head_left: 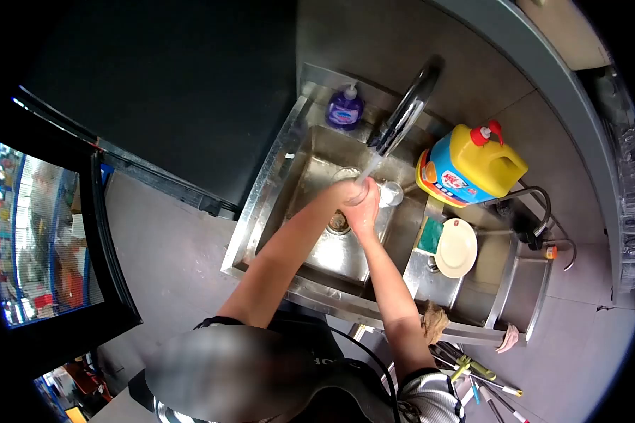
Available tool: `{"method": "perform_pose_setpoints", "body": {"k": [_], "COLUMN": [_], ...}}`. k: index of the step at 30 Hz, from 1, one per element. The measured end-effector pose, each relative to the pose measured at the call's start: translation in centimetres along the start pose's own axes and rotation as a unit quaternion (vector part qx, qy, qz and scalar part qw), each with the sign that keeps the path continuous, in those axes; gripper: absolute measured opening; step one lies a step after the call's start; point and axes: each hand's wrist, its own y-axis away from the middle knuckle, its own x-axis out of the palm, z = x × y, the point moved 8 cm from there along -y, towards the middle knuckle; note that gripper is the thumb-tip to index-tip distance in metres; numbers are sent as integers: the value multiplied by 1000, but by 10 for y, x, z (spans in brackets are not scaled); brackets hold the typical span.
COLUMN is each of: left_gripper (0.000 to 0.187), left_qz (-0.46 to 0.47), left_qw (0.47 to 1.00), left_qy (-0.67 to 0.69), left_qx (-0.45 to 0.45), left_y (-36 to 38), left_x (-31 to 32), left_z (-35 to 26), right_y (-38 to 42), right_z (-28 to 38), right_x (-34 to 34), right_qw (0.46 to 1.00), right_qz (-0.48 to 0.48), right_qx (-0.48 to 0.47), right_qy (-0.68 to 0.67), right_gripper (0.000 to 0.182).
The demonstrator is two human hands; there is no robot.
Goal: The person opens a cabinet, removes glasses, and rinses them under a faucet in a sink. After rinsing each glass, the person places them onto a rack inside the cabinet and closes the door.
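Stainless-steel sink point(261, 197): both forearms reach over its front edge into the large left-hand basin. Yellow detergent jug point(476, 166) stands on the right, behind the cream plate point(456, 248). Pull-down faucet point(406, 116) leans in from the back, its head pointing toward the hands.

Left hand point(346, 192) and right hand point(365, 206) meet over the basin. Their fingers are bunched and overlapped; whether they close on anything between them cannot be determined. Water stream point(368, 169) has its long axis slanting from the faucet head, behind and to the right, down to the meeting point of the hands. It falls on both; neither is clearly nearer.

Purple soap dispenser point(344, 109) stands at the back, left of the faucet. Clear round vessel point(391, 194), apparently glass, lies just right of the right hand; contact is unconfirmed. Drain point(339, 223) lies below the hands, toward the wearer.
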Motion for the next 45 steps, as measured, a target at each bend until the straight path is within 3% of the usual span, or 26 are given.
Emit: {"method": "perform_pose_setpoints", "body": {"k": [1,2,4,7,8,11,12,14,16,17,18,19,21,22,24,25,28,33,36,40,42,45], "left_gripper": [34,33,30,24,24,29,30,32,36,38,45,48,53,56,52,51,50,48,47,46,46,44], "left_qz": [9,-43,-120,-178,-240,-463,-482,-512,-405,-345,-326,-333,-341,-292,-252,-232,-174,-103,-58,-20,-10,-95], "left_qw": [998,992,872,900,898,768,796,829,897,920,938,930,907,896,935,931,852,773,762,826,879,878], "left_qy": [57,-117,-464,-382,-303,-270,-192,-32,84,143,91,142,246,333,114,109,462,607,631,556,470,469], "left_qx": [-7,-20,-98,116,210,350,312,224,155,117,71,56,23,27,221,262,173,153,134,91,80,-8], "left_y": [-6,21,85,123,130,182,185,195,182,173,174,176,171,156,137,129,98,80,82,102,119,142], "left_x": [3,15,43,55,45,14,3,-12,-24,-25,-20,-17,-2,2,-5,-1,10,39,59,55,36,8], "left_z": [5,-42,-149,-175,-160,-156,-144,-113,-70,-49,-49,-48,-48,-43,-53,-56,-27,-13,-2,18,25,35], "right_y": [3,7,16,19,21,16,16,8,-6,-12,-18,-21,-20,-18,-15,-12,-7,10,20,19,18,23], "right_z": [-5,-6,-22,-56,-45,2,17,11,13,17,25,27,28,29,34,37,51,42,33,21,3,-35], "right_x": [-1,-3,-1,22,10,-1,-5,-3,4,5,1,0,3,5,8,9,-5,-24,-31,-37,-22,13], "right_qw": [999,994,981,888,910,990,991,981,969,973,976,975,973,964,957,960,972,990,990,980,960,897], "right_qz": [2,3,14,16,18,66,85,45,13,42,71,100,77,71,53,41,27,-6,-29,-7,73,111], "right_qx": [47,92,139,212,173,34,15,55,70,96,123,150,125,125,99,74,53,73,71,65,127,222], "right_qy": [-26,-53,-138,-407,-376,-124,-98,-183,-238,-204,-167,-128,-179,-225,-269,-267,-226,-118,-115,-189,-238,-366], "right_gripper": [78,77,74,72,71,73,75,78,78,79,79,79,80,80,80,80,83,84,91,93,92,86]}}
